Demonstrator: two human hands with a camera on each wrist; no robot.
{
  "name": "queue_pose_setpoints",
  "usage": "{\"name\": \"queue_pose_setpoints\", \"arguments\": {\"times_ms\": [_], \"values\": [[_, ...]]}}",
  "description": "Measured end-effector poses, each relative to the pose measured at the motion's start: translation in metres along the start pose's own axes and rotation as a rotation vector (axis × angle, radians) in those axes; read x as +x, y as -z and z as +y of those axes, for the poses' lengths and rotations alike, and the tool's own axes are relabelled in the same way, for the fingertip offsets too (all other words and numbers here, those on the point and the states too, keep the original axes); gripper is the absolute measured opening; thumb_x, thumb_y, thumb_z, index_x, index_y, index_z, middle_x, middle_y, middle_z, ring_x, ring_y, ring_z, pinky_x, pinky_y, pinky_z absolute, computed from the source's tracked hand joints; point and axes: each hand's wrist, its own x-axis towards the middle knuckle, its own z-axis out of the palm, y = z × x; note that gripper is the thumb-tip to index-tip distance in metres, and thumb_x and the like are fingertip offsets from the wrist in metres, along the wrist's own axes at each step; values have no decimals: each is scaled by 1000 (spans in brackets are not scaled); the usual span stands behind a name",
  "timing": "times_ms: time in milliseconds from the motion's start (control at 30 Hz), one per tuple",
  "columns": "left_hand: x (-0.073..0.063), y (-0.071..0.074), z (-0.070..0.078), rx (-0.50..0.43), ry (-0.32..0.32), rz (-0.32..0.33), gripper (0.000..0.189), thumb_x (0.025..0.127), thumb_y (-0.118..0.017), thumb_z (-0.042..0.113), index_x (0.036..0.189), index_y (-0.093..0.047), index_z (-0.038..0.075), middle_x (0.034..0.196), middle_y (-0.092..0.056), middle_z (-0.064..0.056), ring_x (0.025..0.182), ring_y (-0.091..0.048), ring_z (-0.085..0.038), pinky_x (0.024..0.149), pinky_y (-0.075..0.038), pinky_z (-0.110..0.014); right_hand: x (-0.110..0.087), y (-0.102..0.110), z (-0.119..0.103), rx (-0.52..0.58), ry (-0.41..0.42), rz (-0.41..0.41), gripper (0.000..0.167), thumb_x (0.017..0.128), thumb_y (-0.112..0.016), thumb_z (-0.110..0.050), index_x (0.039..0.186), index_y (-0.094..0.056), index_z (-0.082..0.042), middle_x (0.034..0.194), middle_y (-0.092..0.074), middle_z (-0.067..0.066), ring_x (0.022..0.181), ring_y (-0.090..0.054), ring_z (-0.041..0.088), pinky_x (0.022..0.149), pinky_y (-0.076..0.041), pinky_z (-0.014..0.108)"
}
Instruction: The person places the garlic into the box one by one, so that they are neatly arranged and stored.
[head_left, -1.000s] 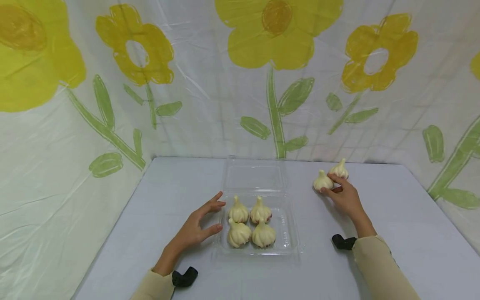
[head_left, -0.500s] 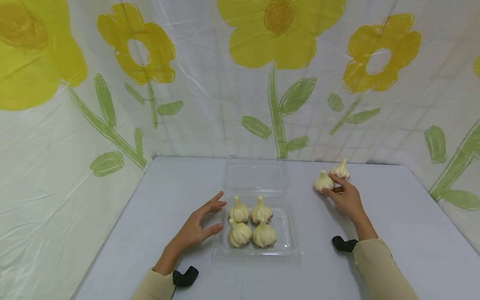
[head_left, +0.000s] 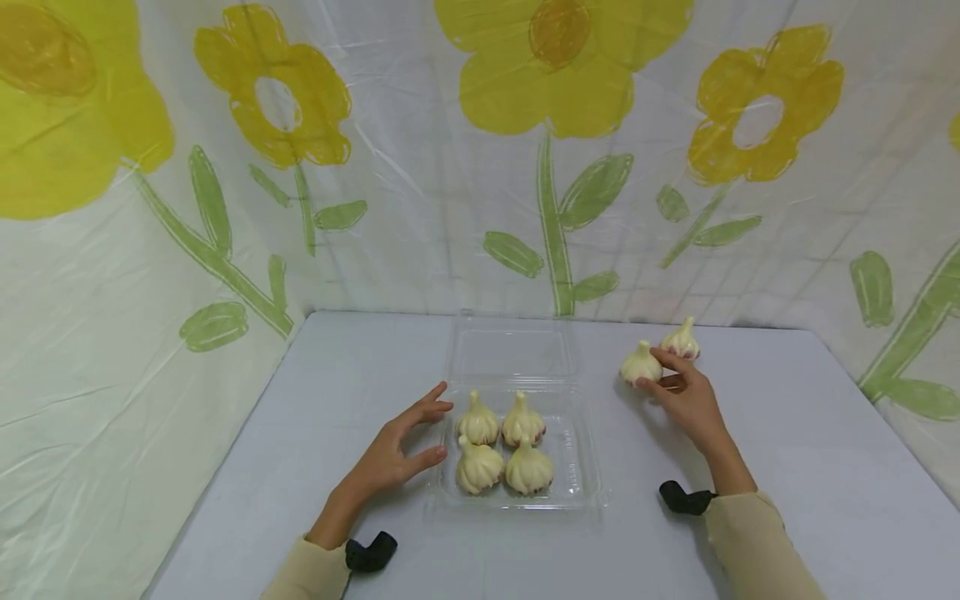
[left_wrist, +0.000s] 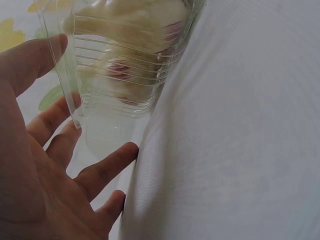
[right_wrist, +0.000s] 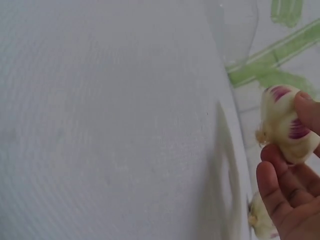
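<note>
A white garlic bulb (head_left: 640, 365) with purple streaks is pinched between the thumb and fingers of my right hand (head_left: 688, 402). In the right wrist view this garlic bulb (right_wrist: 284, 122) appears raised off the cloth. Just behind it another garlic bulb (head_left: 681, 340) sits on the table. A clear plastic clamshell box (head_left: 573, 467) holds several garlic bulbs in two rows, grouped toward its left. Beside the box's left wall is my left hand (head_left: 386, 454), fingers spread. In the left wrist view, the left hand's thumb (left_wrist: 42, 55) and fingers are at the box's rim.
The box's lid (head_left: 512, 350) lies folded back behind it. White cloth covers the table (head_left: 330, 367), and a sheet (head_left: 405, 208) painted with yellow flowers hangs behind. Black wrist devices (head_left: 371, 552) are strapped by both sleeves.
My right hand has shifted slightly left with the garlic bulb, widening the gap to the bulb behind. My left hand has stayed beside the box.
</note>
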Motion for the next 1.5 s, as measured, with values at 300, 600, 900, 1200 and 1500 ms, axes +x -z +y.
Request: {"name": "queue_pose_setpoints", "arguments": {"times_ms": [300,600,900,1200,1500], "values": [[1,1,1,-15,6,-12,58,91,-74,14,145,-54,10,167,-32,-14,133,-59,-29,111,-45,-51,-8,-9,-12,49,27,-13,62,92,-77,-23,148,-53,-9,130,-63,2,88,-60,-7,73,-52,16],[1,0,0,-16,0,-4,57,91,-73,12,145,-54,9,166,-33,-15,132,-60,-30,110,-44,-57,-14,-14,-23,57,20,-60,66,92,-78,-24,150,-51,-11,116,-64,4,88,-61,-3,75,-51,16],[-1,0,1,-17,-2,-1,56,92,-73,16,144,-55,8,166,-33,-13,131,-60,-33,110,-45,-55,-21,-23,-27,53,9,-104,66,93,-77,-24,151,-49,-12,117,-62,17,91,-63,3,78,-51,17],[0,0,1,-14,13,-12,58,90,-74,13,144,-54,10,167,-32,-13,132,-60,-29,111,-44,-54,-25,-24,-34,60,36,-99,66,92,-77,-22,151,-50,-10,125,-59,14,91,-62,1,78,-52,16],[0,0,0,-9,-5,-9,57,90,-74,12,144,-54,8,166,-33,-17,130,-60,-31,110,-45,-55,-32,-29,-50,140,58,-118,63,92,-77,-15,148,-51,-5,109,-66,12,91,-64,0,78,-53,16]]}}
